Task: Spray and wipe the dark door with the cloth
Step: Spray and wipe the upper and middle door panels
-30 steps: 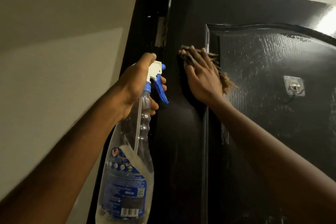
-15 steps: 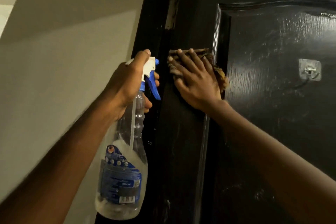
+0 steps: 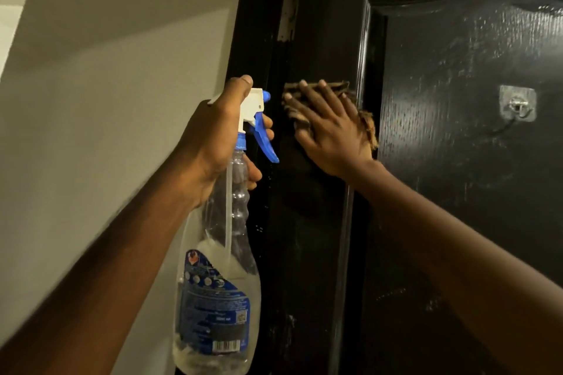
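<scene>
The dark door (image 3: 457, 207) fills the right half of the view, glossy and streaked. A brown, frayed cloth (image 3: 369, 128) lies flat on its plain left strip, just at 9 o'clock of the raised panel's edge. The right hand (image 3: 332, 137) presses the cloth to the door, its fingers (image 3: 326, 94) straight and slightly spread, pointing toward 11 o'clock. The cloth shows above the fingertips and along the hand's edge at 3 o'clock.

At 9 o'clock of the cloth, near it but apart, the left hand (image 3: 213, 137) grips a clear spray bottle (image 3: 225, 268) by the neck. Its fingers are curled round it, with the thumb laid over the white sprayer head and fingertips showing behind the blue trigger (image 3: 265, 143). The nozzle points toward the door. The bottle hangs toward 6 o'clock with a little liquid at the bottom.

At 3 o'clock of the cloth, well apart, a clear adhesive hook (image 3: 517, 103) is stuck on the panel. At 11 o'clock a metal hinge (image 3: 288, 15) sits by the black door frame (image 3: 256, 24). A pale wall (image 3: 106, 131) lies beyond at 9 o'clock.
</scene>
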